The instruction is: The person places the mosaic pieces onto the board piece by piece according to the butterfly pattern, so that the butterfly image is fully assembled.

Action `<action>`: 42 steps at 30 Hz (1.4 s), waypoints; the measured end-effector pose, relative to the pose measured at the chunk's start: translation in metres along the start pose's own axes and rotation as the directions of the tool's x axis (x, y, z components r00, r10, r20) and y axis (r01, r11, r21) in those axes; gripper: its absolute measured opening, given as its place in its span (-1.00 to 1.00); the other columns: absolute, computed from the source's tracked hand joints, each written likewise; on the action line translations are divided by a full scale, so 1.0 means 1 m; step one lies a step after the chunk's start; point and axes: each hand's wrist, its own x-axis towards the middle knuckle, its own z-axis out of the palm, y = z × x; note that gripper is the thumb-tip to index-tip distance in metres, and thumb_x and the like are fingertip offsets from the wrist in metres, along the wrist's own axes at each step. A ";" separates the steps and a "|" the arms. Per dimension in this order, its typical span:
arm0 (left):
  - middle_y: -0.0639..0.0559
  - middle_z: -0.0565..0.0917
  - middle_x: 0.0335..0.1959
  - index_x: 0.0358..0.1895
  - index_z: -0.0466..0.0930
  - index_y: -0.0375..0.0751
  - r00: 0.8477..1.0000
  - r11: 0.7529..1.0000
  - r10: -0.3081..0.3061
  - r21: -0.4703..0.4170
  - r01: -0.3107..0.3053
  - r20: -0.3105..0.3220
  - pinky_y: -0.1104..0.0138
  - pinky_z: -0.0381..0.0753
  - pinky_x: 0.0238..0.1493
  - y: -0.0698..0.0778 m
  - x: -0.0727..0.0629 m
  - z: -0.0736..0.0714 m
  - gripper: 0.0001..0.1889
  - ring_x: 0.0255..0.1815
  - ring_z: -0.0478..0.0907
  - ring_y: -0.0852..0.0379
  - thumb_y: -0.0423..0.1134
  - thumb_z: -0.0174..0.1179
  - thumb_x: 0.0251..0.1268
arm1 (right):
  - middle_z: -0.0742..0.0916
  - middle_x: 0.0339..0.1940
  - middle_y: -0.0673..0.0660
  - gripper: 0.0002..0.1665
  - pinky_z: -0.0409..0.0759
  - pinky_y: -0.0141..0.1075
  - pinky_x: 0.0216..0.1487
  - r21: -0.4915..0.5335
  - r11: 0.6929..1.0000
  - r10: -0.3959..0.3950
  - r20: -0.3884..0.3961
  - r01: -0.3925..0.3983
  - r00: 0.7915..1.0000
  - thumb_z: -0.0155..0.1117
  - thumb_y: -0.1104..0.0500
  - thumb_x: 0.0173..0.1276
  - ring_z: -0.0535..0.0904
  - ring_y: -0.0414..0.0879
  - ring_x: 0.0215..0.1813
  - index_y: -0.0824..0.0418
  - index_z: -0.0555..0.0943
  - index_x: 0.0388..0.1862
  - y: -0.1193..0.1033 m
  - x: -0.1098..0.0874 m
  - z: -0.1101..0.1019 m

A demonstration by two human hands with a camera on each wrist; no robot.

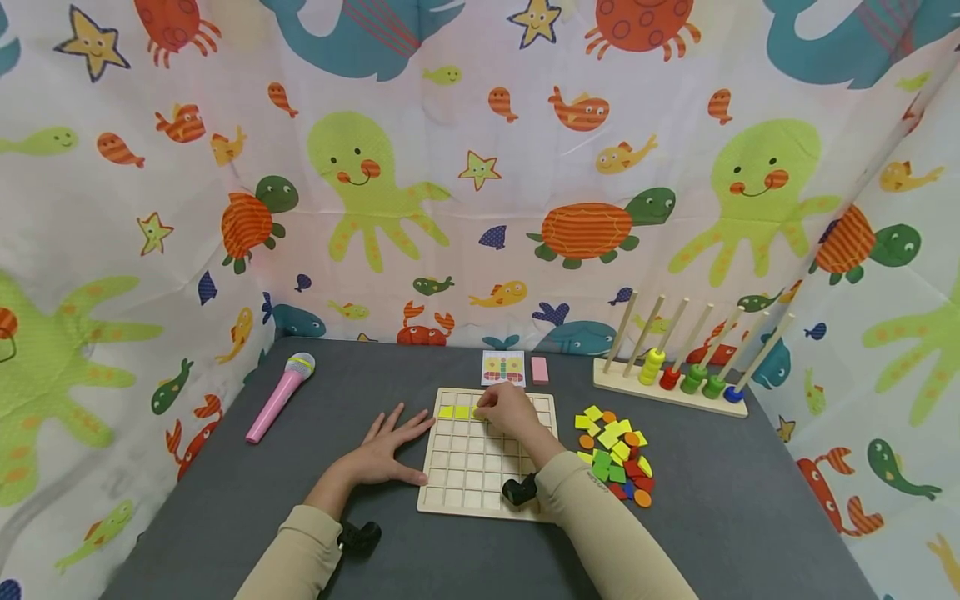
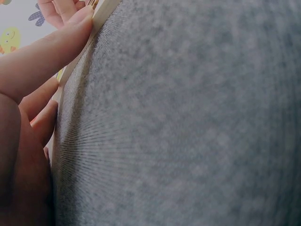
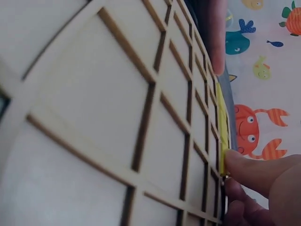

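Note:
A wooden grid board (image 1: 457,480) lies on the table, with yellow square tiles (image 1: 454,412) side by side in an upper row at its left. My right hand (image 1: 512,412) is over that row and pinches a yellow square tile (image 1: 476,412) at the row's right end. In the right wrist view, its thumb (image 3: 240,165) is against the yellow, with the other fingers curled below. Fingers spread, my left hand (image 1: 378,454) rests on the table, its thumb and fingertips at the board's left edge. In the left wrist view, the thumb (image 2: 70,37) touches that edge.
Loose coloured pieces (image 1: 611,437) lie in a pile right of the board. Behind the board are a patterned card (image 1: 503,367) and a pink block (image 1: 539,371). A peg stand (image 1: 626,379) with coloured rings stands back right; a pink microphone (image 1: 276,404) lies back left.

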 end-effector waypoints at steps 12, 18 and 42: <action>0.08 -0.03 0.68 0.62 0.07 0.22 1.000 1.000 -0.009 -0.020 0.010 0.009 -0.26 -0.55 0.53 0.004 -0.002 -0.002 0.10 0.67 -0.50 -0.22 0.35 0.42 0.00 | 0.71 -0.34 0.02 -0.88 0.56 -0.24 -0.27 0.023 0.999 -0.032 0.022 0.032 0.999 0.44 0.15 0.34 0.57 -0.10 -0.30 0.14 0.76 -0.18 -0.003 -0.008 -0.010; 0.05 -0.03 0.69 0.63 0.07 0.19 1.000 1.000 0.004 -0.026 -0.003 0.003 -0.28 -0.53 0.52 0.002 -0.002 -0.001 0.10 0.67 -0.50 -0.24 0.32 0.43 0.01 | 0.72 -0.31 0.03 -0.81 0.60 -0.24 -0.30 0.079 0.994 -0.071 -0.023 0.073 0.997 0.40 0.19 0.36 0.60 -0.09 -0.28 0.24 0.76 -0.11 -0.001 -0.016 -0.028; 0.05 -0.02 0.68 0.63 0.08 0.18 1.000 1.000 -0.007 -0.028 0.008 0.011 -0.27 -0.54 0.52 0.005 -0.003 -0.002 0.10 0.67 -0.50 -0.24 0.33 0.43 0.00 | 0.76 -0.32 0.03 -0.79 0.60 -0.28 -0.28 0.077 0.997 0.033 -0.180 -0.020 0.983 0.46 0.16 0.32 0.60 -0.08 -0.28 0.19 0.77 -0.10 0.045 -0.062 -0.086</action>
